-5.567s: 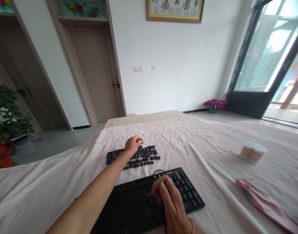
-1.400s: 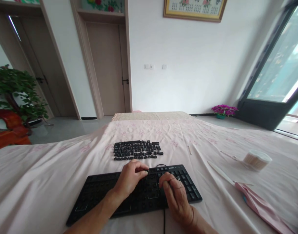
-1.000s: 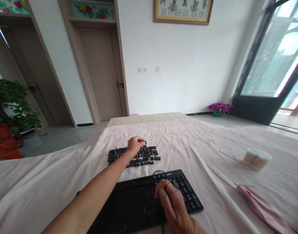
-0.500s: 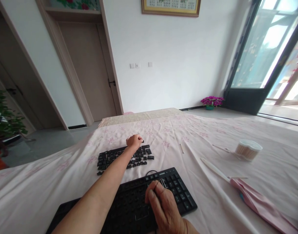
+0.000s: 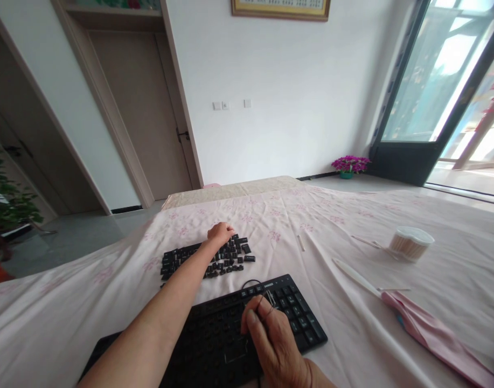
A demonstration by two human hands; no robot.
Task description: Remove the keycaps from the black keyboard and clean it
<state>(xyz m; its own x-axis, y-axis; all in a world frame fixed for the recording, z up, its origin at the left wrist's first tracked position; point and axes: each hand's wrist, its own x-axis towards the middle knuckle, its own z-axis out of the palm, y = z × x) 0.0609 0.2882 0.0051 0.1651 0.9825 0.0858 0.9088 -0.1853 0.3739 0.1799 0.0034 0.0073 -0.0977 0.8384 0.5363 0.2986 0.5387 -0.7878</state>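
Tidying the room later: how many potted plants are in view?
2: a pot of purple flowers on the floor by the glass door, and a green leafy plant at the left edge, its pot cut off; others may be out of frame.

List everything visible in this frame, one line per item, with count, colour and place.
keyboard: one, black, near edge of the cloth, most keycaps removed
loose keycaps: many, black, laid in rows beyond the keyboard
wire keycap puller: one, thin, at the right hand
cotton swab tub: one, clear with white lid, right
pink cloth: one, near right
white stick: one, right of the keyboard
tablecloth: one, pale pink floral
potted flowers: one, magenta, floor by the glass door
green plant: one, far left
framed picture: one, gold frame, wall
left hand: on the keycap rows
right hand: on the keyboard, holding the puller
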